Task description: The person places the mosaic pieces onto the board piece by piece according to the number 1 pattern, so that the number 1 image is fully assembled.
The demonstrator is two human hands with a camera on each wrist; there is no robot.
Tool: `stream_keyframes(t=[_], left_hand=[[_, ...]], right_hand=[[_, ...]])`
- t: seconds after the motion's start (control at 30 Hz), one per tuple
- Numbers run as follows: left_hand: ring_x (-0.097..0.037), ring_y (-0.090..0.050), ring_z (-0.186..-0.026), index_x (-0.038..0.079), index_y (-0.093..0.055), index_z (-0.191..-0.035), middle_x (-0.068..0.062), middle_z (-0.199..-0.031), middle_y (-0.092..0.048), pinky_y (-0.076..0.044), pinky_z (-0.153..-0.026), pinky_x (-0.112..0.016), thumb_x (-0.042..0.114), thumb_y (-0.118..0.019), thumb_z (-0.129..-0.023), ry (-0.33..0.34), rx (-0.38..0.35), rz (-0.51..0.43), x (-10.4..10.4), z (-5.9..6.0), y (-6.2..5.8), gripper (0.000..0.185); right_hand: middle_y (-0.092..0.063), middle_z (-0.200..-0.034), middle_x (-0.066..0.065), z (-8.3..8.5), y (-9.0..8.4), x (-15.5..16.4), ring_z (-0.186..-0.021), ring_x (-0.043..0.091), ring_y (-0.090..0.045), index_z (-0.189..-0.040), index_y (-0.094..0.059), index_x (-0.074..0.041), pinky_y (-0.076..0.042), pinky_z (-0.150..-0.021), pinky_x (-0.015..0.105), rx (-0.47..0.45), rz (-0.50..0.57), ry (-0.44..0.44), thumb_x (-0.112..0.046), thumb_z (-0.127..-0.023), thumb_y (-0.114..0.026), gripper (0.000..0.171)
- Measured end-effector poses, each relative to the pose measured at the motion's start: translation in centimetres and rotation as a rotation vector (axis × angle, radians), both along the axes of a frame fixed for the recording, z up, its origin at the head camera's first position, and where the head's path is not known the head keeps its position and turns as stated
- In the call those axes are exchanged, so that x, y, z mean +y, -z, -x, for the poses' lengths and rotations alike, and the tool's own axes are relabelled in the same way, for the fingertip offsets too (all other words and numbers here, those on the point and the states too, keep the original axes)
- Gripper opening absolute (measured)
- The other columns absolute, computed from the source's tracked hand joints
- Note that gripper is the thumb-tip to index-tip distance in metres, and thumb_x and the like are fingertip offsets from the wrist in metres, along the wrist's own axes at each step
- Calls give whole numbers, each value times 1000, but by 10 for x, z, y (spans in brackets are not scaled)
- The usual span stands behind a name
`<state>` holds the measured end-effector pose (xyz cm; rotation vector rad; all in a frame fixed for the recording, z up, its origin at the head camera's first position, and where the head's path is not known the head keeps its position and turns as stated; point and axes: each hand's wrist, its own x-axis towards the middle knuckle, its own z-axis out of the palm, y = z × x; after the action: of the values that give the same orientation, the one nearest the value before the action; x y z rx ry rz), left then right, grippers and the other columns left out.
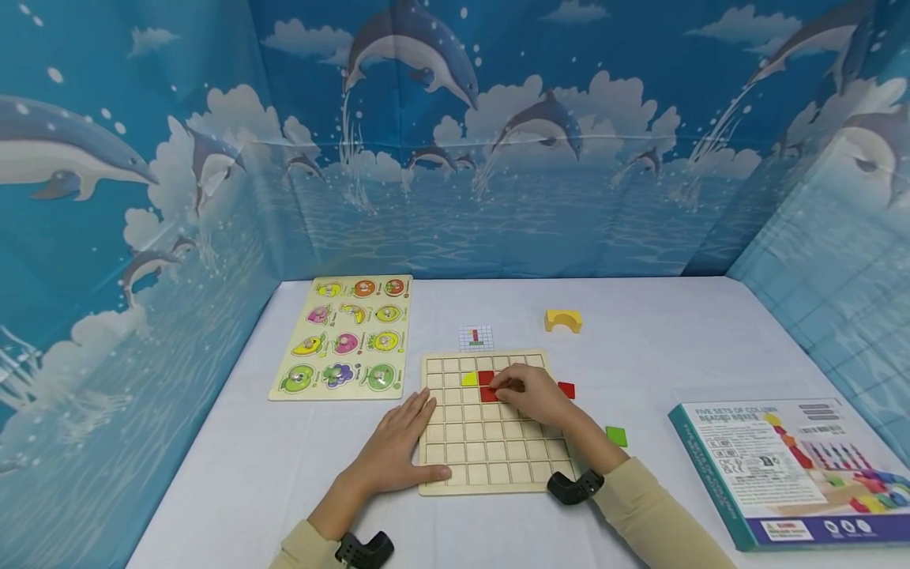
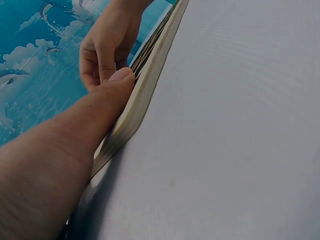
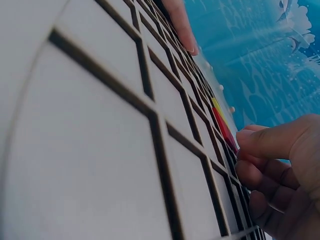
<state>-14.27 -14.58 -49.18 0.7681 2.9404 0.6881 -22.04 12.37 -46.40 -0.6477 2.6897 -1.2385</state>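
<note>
Head cam looks down from above at the whole table (image 1: pixel 640 348). Both wrist cams sit super low and close: left along the grid board's (image 2: pixel 145 85) edge, right skimming its top. All three share that board.

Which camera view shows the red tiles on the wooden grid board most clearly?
The head view: the red tiles lie in plain sight in the grid board, at the right hand fingertips. The right wrist view shows only a thin red edge. The left wrist view shows only the board's edge.
</note>
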Motion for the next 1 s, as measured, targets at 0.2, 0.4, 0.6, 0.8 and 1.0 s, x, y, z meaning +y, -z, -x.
stream_keyframes(t=[0.2,0.4,0.6,0.8,1.0], left_hand=[[-21,-7,-140,11,-17,-149,-5,-154,-9,-14,-109,-44,74,-52,-73,2,3,-4,0,-1,0,105],[-22,-7,-140,10,-17,-148,-5,-154,-9,-14,-109,-43,74,-51,-73,8,8,0,-1,-1,0,105],[-21,-7,-140,10,-17,-149,-5,-154,-9,-14,-109,-43,74,-52,-73,9,15,1,-1,-1,1,105],[-21,-7,-140,10,-17,-149,-5,-154,-9,-14,-109,-44,74,-52,-73,5,14,9,-1,0,0,105],[-21,-8,-140,10,-17,-149,-5,-154,-10,-14,-109,-43,74,-52,-73,7,14,10,0,0,0,105]], right_hand=[[-61,-89,-5,0,-1,9,-79,14,-54,-94,-69,-14,-46,-71,31,-31,29,26,-12,-87,-65,9],[-62,-91,-4,0,-2,17,-78,13,-55,-96,-68,-12,-47,-69,31,-23,28,40,-11,-87,-64,10],[-63,-92,-3,1,-2,25,-77,15,-54,-98,-68,-12,-47,-68,30,-47,27,75,-13,-88,-63,11],[-63,-88,-1,0,-3,36,-74,16,-54,-98,-68,-10,-47,-64,28,-37,29,101,-11,-89,-62,11],[-63,-88,-1,-1,-5,48,-75,16,-53,-99,-68,-8,-46,-63,27,-22,22,129,-10,-89,-62,12]])
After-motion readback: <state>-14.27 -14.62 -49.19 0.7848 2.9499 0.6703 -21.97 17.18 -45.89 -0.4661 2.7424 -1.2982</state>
